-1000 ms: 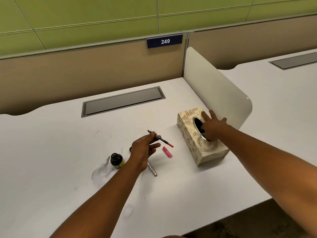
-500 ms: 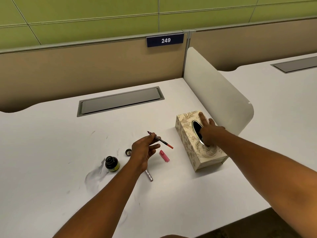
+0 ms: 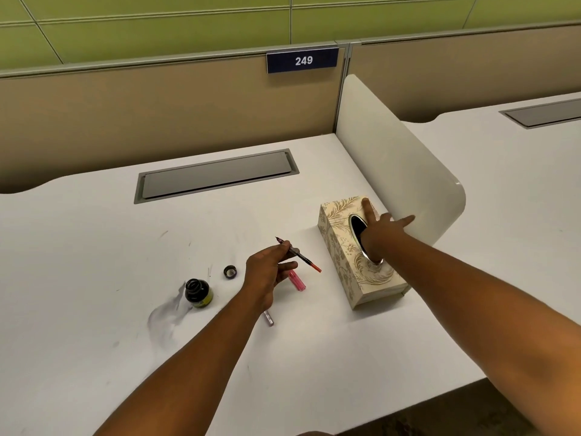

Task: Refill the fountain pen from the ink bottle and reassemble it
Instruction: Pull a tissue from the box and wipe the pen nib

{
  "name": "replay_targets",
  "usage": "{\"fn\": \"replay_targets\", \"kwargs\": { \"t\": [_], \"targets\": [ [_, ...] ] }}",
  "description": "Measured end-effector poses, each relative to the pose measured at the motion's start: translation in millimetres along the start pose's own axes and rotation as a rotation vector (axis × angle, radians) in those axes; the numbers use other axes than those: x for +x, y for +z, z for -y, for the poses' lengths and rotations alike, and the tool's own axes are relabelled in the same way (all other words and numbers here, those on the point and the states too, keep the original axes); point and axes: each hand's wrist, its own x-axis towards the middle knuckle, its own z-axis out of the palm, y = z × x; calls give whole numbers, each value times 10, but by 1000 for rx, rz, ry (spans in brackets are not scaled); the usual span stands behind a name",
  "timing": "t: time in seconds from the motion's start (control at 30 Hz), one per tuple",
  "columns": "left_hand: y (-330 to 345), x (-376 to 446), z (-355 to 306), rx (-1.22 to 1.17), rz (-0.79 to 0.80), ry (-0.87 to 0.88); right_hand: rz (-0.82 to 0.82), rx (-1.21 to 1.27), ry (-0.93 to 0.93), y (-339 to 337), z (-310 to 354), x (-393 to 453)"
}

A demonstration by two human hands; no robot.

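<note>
My left hand [image 3: 267, 272] pinches the fountain pen's inner section [image 3: 298, 254] above the desk, dark nib pointing up-left, red end pointing right. The open ink bottle [image 3: 198, 292] stands left of that hand, with its black cap [image 3: 230, 272] lying beside it. A pink pen piece [image 3: 298, 281] lies under the held section. A silver pen part [image 3: 269, 318] pokes out from under my left wrist. My right hand [image 3: 379, 236] lies on the patterned tissue box [image 3: 342, 262]. Two of its fingers are spread straight, and the others dip out of sight into the oval opening.
A grey smear [image 3: 163, 313] marks the white desk [image 3: 94, 278] by the bottle. A curved white divider [image 3: 393, 171] stands right behind the tissue box. A grey cable tray lid [image 3: 217, 174] sits at the back. The desk's front edge runs close on the right.
My right hand has pushed further into the tissue box opening and its outer fingers have spread. My left hand keeps the pen section in about the same place.
</note>
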Motion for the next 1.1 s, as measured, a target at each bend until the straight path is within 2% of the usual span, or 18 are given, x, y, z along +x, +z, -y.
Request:
{"fn": "replay_targets", "kwargs": {
  "t": [0.5, 0.83, 1.1],
  "targets": [
    [272, 91, -29, 3, 31, 4, -297, 14, -144, 205, -72, 178],
    [290, 129, -66, -20, 7, 15, -96, 168, -137, 153, -68, 238],
    [320, 119, -54, -22, -5, 29, -145, 234, -160, 180, -87, 202]
  ]
}}
